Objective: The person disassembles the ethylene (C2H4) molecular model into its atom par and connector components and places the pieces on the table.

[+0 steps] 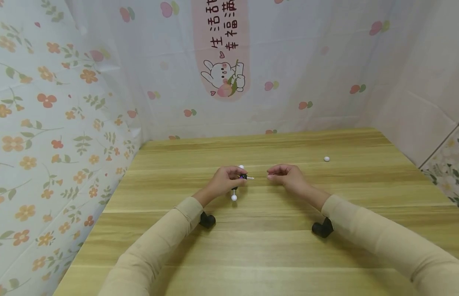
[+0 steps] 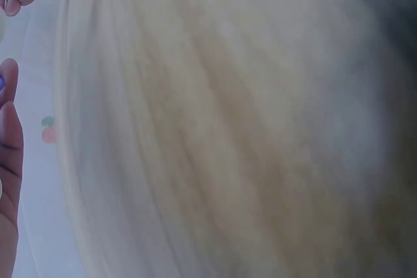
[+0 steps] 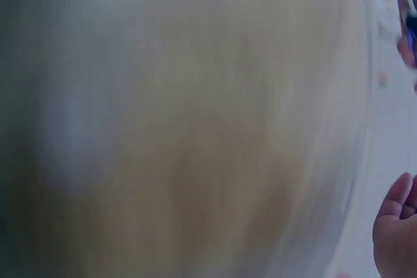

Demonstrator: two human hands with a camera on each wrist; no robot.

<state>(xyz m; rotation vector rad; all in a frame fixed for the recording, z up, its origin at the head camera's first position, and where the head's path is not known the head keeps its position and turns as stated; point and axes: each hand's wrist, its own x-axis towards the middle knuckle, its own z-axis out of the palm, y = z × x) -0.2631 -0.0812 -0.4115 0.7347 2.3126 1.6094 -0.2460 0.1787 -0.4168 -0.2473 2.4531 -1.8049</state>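
In the middle of the head view, the left hand (image 1: 225, 179) pinches a small stick-and-ball model (image 1: 244, 176) with black and purple middle bits, thin white sticks and shiny white balls. One ball (image 1: 234, 197) hangs below the hand, and a bare white stick (image 1: 251, 178) points right. Just past it is the right hand (image 1: 290, 177), its finger and thumb close together; I cannot tell if something tiny is between them.

The model looks very light and stiff, like hard plastic. The balls may be slippery and could roll, and the thin sticks might bend or pop out, so the chunky black middle seems the best place to hold.

Toward the upper right, a smooth white egg-like bead (image 1: 327, 159) sits on the flat, wood-striped surface (image 1: 259, 246). Soft, wrinkly cloth (image 1: 288, 57) with fruit pictures hangs behind.
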